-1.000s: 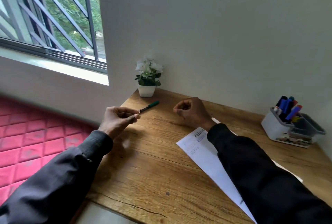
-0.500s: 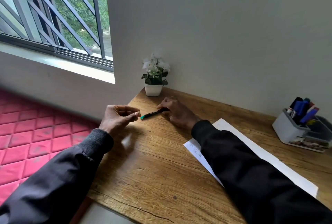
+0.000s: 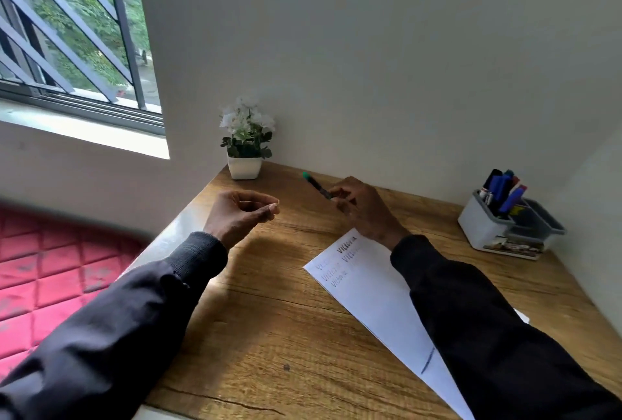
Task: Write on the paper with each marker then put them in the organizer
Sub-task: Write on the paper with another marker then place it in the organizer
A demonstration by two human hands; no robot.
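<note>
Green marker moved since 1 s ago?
Yes: the green marker went rightward, from in front of the plant pot to its right, now in the right hand.

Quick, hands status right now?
Left hand: fingers curled, nothing visible in its grip.
Right hand: holds slim black marker with green end.
</note>
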